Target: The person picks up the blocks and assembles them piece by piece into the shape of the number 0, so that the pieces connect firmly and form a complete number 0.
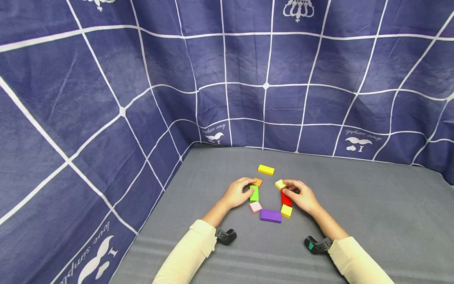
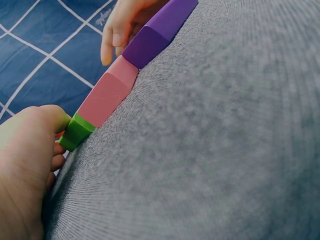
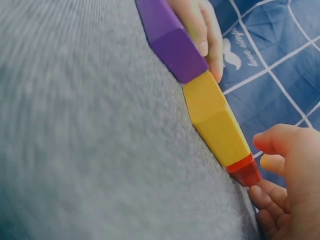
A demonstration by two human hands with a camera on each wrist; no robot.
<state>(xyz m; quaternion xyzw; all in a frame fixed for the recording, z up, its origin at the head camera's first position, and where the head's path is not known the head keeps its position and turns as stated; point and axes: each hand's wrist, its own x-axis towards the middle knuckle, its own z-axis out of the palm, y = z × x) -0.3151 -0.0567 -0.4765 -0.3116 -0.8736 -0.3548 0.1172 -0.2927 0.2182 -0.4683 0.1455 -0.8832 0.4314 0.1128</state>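
Note:
In the head view, my left hand [image 1: 237, 194] pinches a small orange block [image 1: 258, 182] with index finger and thumb, at the far end of a green block [image 1: 254, 193]. My left thumb lies close over the green block, and most of the orange one is hidden in the left wrist view. Opposite, my right hand [image 1: 302, 196] pinches a small pale yellow block [image 1: 280, 184] beside the far end of a red block [image 1: 286, 198]. A pink block [image 1: 255, 207], a purple block [image 1: 271, 216] and a yellow block [image 1: 286, 211] complete the near side of this U-shaped row.
A longer yellow block [image 1: 266, 170] lies by itself beyond both hands. Everything rests on a grey cloth surface [image 1: 372, 205]. Dark blue curtains with white grid lines [image 1: 283, 63] close off the back and left. A black band [image 1: 226, 236] sits at the left wrist.

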